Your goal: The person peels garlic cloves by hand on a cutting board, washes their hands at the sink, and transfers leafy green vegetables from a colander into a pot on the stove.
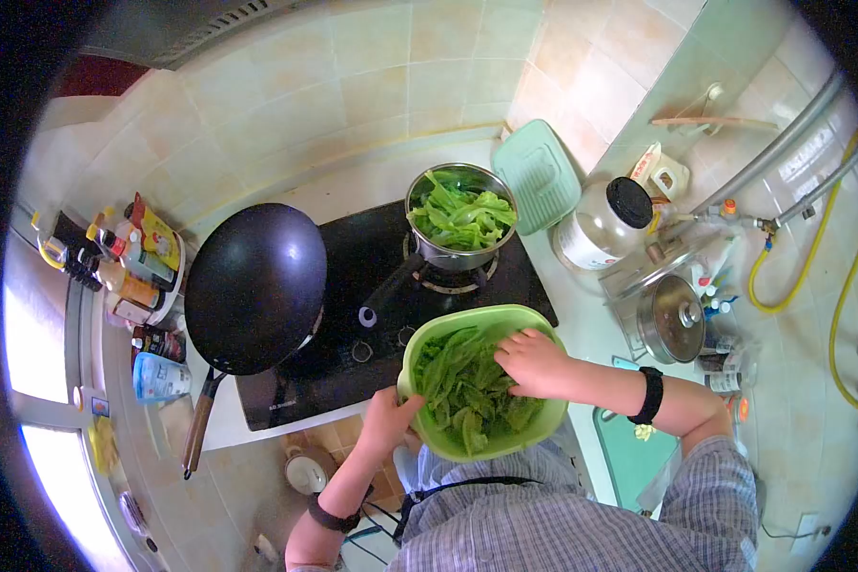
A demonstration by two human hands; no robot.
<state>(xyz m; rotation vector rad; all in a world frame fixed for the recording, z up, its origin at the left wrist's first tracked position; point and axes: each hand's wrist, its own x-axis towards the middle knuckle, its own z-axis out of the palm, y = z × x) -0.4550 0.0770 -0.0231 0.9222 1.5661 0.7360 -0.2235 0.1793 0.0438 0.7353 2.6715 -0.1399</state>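
Note:
A light green basin [546, 429] full of leafy greens [467, 381] is held in front of my body, at the stove's front edge. My left hand [391, 419] grips the basin's left rim, with the thumb over the edge. Inside the basin, at its upper right, my right hand [532, 364] has its fingers curled on the leaves. Beyond the basin, a steel saucepan [453, 255] with a black handle stands on the rear burner, heaped with lighter green leaves [462, 212].
A black wok [255, 286] sits on the left of the black stove [353, 257]. Bottles and packets [138, 272] line the left side. To the right are a green lid [539, 176], a big jar [591, 229], a lidded pot [670, 319] and a green board [629, 467].

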